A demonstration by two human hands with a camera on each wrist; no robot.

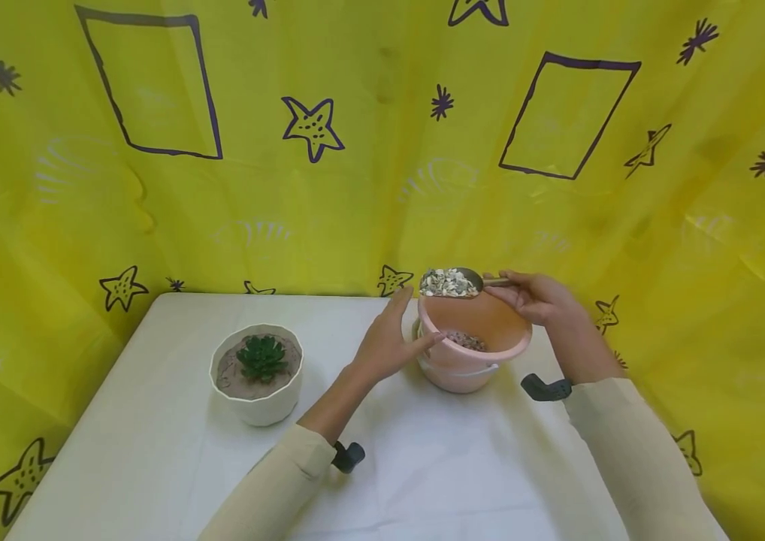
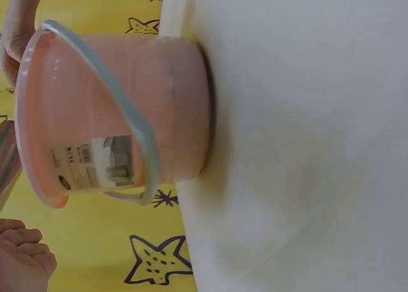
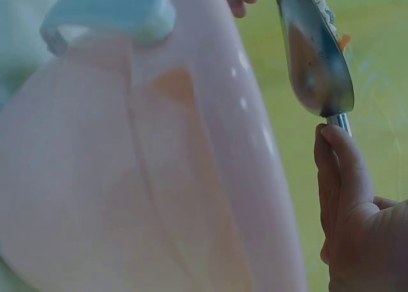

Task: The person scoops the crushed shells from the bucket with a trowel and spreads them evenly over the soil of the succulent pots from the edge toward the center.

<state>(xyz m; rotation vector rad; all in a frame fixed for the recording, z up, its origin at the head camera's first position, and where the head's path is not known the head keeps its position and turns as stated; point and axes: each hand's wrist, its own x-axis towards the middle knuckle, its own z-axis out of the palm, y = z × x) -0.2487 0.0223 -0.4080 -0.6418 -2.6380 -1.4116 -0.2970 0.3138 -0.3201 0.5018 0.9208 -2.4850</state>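
I have the metal scoop (image 1: 469, 278) up at the far edge of the pink bucket (image 1: 460, 376), loaded with pale pebbles (image 1: 445, 283), and spilling is my first worry. The pebbles are heaped and the scoop's front is a shallow lip, so a small roll of the wrist would send some over the side. My right hand (image 1: 538, 297) pinches the handle between thumb and fingers at the back end, which leaves the weight well out in front; if that pinch slackens, I'd expect the front to dip. The scoop lies close to the rim (image 1: 519, 350), so part of any spill could land on the white table (image 1: 389, 466) rather than back on the loose grit (image 1: 465, 340) inside the bucket.

My left hand (image 1: 392, 342) has its fingers extended and apart, holding nothing. Its thumb is at the bucket's near left edge, but I can't tell whether it touches. If it doesn't, nothing steadies the bucket, and a knock from my right forearm could shift it. The hanging bucket handle (image 2: 131, 110) might also snag a finger.

The white pot (image 1: 267, 409) with its small green plant (image 1: 262, 358) stands upright to the left, apart from the bucket; a careless left elbow could clip it
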